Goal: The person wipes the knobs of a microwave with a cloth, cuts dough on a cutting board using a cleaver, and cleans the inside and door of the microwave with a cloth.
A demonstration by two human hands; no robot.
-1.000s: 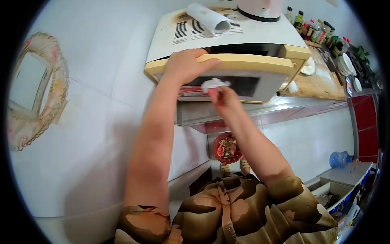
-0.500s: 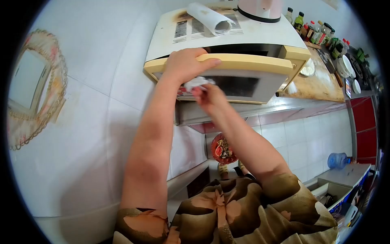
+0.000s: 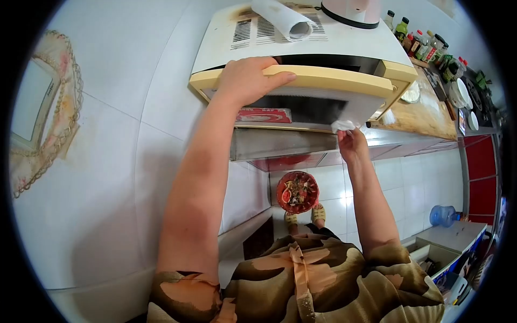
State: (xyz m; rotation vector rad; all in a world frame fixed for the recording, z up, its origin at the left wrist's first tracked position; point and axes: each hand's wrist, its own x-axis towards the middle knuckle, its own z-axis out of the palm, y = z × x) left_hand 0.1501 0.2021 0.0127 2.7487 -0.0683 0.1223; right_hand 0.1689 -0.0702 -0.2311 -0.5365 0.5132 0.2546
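Observation:
A white microwave (image 3: 353,46) has its cream-framed door (image 3: 334,77) ajar, with a dark gap along the top. My left hand (image 3: 245,83) grips the upper left of that door, fingers over the edge and thumb lying on the frame. Pinched in my right hand (image 3: 353,144) is a crumpled white paper towel (image 3: 343,126), touching the door's lower right edge. A red label (image 3: 264,115) shows at the lower left of the door front, below the dark window.
A paper towel roll (image 3: 285,21) and a pink kettle (image 3: 353,12) stand on the microwave. To the right are a wooden board (image 3: 425,116), a knife (image 3: 437,89) and several bottles (image 3: 401,29). A red waste basket (image 3: 298,192) sits on the floor by my feet.
My right hand has moved right with the paper towel, from the lower left of the door to its lower right edge. The red label is now uncovered. My left hand keeps its grip.

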